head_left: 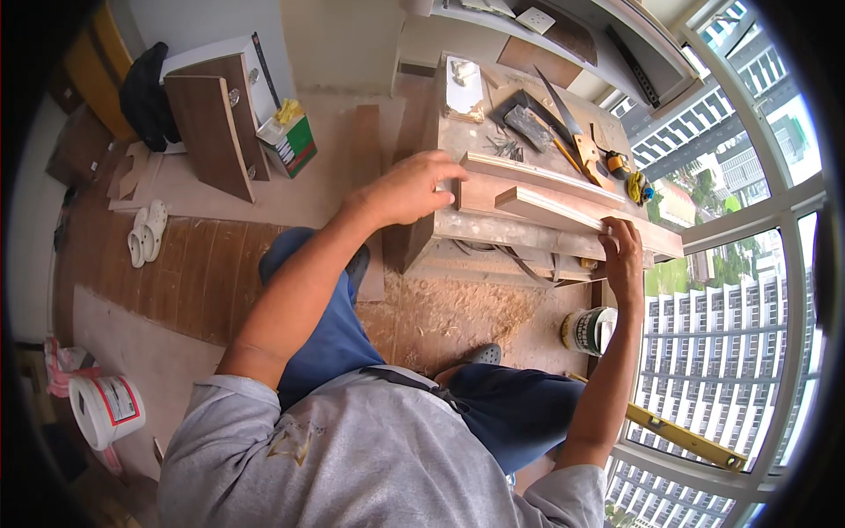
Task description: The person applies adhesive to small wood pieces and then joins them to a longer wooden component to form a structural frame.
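Note:
A long plywood strip [546,179] stands on edge across a wooden board [482,195] on the workbench. In front of it, a shorter plywood strip [550,211] sits at a slight angle, its left end jutting toward me. My right hand [623,251] grips this shorter strip near its right end, fingers over the top edge. At the left end of the boards is my left hand [414,187], its fingers and thumb apart; whether the fingertips touch the wood is hard to tell.
Behind the strips lie a handsaw [563,110], a tape measure [618,164], a pencil [568,157] and several nails [504,147]. Wood shavings [475,304] cover the floor below the workbench [458,132]. A bucket [590,331] and a yellow spirit level [687,437] stand by the window.

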